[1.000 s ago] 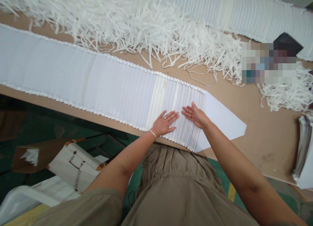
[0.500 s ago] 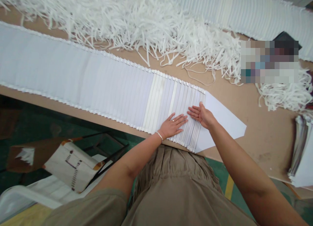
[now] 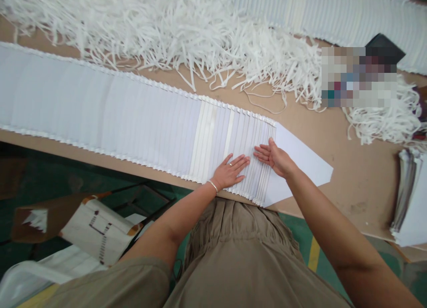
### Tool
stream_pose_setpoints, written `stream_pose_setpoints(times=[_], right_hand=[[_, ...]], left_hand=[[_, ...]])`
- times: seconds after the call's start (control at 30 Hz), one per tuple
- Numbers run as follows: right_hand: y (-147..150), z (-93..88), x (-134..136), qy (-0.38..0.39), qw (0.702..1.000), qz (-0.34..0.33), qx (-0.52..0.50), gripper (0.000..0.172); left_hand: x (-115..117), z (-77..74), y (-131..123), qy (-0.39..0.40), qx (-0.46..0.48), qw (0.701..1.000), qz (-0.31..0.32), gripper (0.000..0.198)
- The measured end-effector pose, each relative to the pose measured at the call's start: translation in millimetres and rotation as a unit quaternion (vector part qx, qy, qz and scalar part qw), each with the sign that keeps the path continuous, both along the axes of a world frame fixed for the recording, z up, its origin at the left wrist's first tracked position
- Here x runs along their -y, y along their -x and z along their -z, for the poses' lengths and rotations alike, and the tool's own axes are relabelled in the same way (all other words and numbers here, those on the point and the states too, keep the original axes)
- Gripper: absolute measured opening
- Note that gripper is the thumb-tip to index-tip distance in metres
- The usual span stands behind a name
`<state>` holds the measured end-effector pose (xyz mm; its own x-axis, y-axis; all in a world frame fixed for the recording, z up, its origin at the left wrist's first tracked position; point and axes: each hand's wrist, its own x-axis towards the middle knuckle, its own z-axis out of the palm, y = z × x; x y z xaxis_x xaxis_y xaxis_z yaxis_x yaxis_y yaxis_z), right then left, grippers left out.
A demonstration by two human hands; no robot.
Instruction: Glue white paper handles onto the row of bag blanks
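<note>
A long row of overlapping white paper sheets [image 3: 143, 121], edges folded, runs along the table from the left to just before me. My left hand [image 3: 230, 171] lies flat on the overlapped sheets near the row's right end, fingers spread. Just right of it, my right hand [image 3: 275, 158] is turned on its side, fingers stretched out and thumb up, over the last narrow edges; whether it touches them I cannot tell. Beyond these edges the pointed flap of the end sheet [image 3: 307, 166] shows on the brown tabletop [image 3: 360, 183]. Neither hand grips anything.
A heap of white flat strips [image 3: 187, 37] lies behind the row, with another row of sheets [image 3: 320, 14] farther back. A stack of papers [image 3: 408, 197] stands at the right. Below left are a white chair [image 3: 36, 272] and a printed carton [image 3: 98, 230].
The view has shifted slightly, so the table things sit a little farther left. My left hand has slid slightly left against the sheets; both hands keep nearly the same pose.
</note>
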<state>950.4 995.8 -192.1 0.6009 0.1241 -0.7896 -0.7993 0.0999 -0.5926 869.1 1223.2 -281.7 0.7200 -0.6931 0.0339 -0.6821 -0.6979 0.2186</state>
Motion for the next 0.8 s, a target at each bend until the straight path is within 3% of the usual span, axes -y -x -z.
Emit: stream_pose_setpoints(times=[0.3, 0.43, 0.53, 0.6, 0.67, 0.73, 0.8], right_hand=[[7, -3.3, 25, 0.004, 1.000, 0.003, -0.001, 0.060], [2, 1.4, 22, -0.020, 0.999, 0.003, 0.034, 0.057], [4, 7.8, 26, 0.017, 0.999, -0.003, 0.032, 0.057], [10, 9.4, 36, 0.081, 0.991, -0.031, 0.101, 0.060], [20, 11.4, 48, 0.214, 0.942, -0.080, 0.246, 0.060], [32, 18.1, 60, 0.362, 0.836, -0.156, 0.383, 0.061], [42, 31.1, 70, 0.460, 0.726, -0.252, 0.445, 0.067]], left_hand=[[4, -5.8, 0, -0.001, -0.012, 1.000, -0.006, 0.063], [13, -7.5, 4, 0.000, -0.009, 1.000, -0.027, 0.062], [17, -7.1, 6, -0.001, -0.005, 0.999, -0.035, 0.060], [19, -8.0, 6, -0.004, -0.008, 0.999, -0.038, 0.060], [22, -10.0, 7, -0.008, -0.010, 0.999, -0.044, 0.060], [28, -12.0, 8, -0.012, -0.008, 0.999, -0.052, 0.061], [34, -12.2, 9, -0.015, -0.006, 0.998, -0.053, 0.065]])
